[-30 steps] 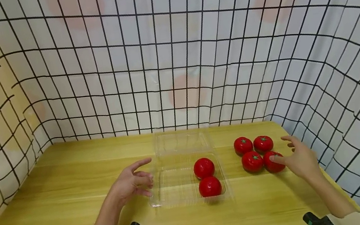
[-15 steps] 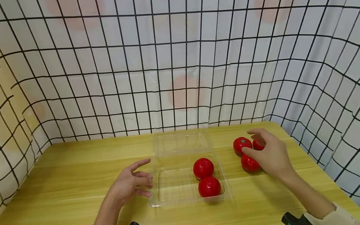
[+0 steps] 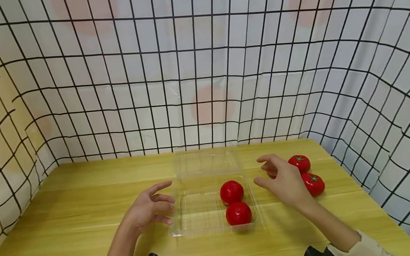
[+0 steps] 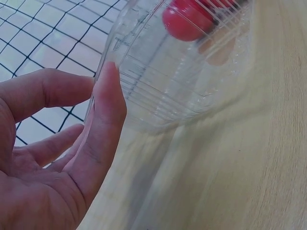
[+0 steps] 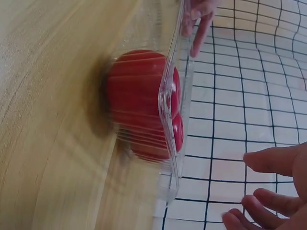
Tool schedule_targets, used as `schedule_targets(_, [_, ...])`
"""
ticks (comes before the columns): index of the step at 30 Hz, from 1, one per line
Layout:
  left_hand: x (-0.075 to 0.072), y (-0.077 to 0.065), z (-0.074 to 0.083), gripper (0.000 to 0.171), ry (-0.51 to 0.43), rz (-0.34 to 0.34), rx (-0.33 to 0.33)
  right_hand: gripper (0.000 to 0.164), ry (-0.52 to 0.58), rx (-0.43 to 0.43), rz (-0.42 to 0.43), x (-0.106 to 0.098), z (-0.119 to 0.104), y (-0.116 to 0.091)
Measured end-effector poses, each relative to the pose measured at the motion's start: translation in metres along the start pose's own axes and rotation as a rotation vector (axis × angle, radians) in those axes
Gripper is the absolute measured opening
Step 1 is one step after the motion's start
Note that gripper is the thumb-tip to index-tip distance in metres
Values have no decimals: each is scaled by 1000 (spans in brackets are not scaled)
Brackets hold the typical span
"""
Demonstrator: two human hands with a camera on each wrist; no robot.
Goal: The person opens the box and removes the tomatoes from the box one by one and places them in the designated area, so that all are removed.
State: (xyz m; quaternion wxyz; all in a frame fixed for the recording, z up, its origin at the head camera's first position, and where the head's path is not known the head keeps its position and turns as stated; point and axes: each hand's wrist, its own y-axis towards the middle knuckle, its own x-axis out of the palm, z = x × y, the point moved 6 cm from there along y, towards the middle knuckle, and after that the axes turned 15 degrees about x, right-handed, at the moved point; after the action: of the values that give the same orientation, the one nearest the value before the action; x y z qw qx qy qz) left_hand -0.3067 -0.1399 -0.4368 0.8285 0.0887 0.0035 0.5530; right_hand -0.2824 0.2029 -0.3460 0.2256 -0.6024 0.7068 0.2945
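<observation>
A clear plastic box (image 3: 199, 211) lies on the table with its lid (image 3: 207, 163) folded back. Two red tomatoes, one behind (image 3: 232, 192) and one in front (image 3: 238, 213), sit in its right half. My left hand (image 3: 149, 211) pinches the box's left rim between thumb and finger, as the left wrist view shows. My right hand (image 3: 282, 180) hovers right of the box, thumb and fingers spread with nothing between them. Past it are two tomatoes, one farther back (image 3: 299, 163) and one nearer (image 3: 313, 184); a bit of another red one shows behind the fingers.
The wooden table (image 3: 80, 214) ends at a white cloth wall with a black grid (image 3: 196, 79), which also rises on the left and right. Each wrist carries a black camera mount.
My right hand has moved left from the near right tomato, across the loose tomatoes, toward the box. My left hand and the box have stayed in place.
</observation>
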Motion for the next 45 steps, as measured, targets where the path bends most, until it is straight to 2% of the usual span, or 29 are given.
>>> schedule_targets(7, [0,-1,0,84,4,-12,6,55,-77,39,-161,16,3,4])
schedule_targets(15, [1,0,0,86,-2,-11,5,64,-29,44,-301,38,3,-5])
schedule_targets(24, [2,-1,3,84,19,13,8,61,-154,-82,-472,59,-7,-14])
schedule_targets(29, [2,-1,4,84,19,14,8,62,-178,-127,-512,65,-7,-14])
schedule_targets(38, [1,0,1,81,24,19,-2,62,-216,-87,-541,68,-3,-11])
schedule_targets(45, [1,-1,2,81,20,17,3,58,-289,-111,-542,71,-1,-11])
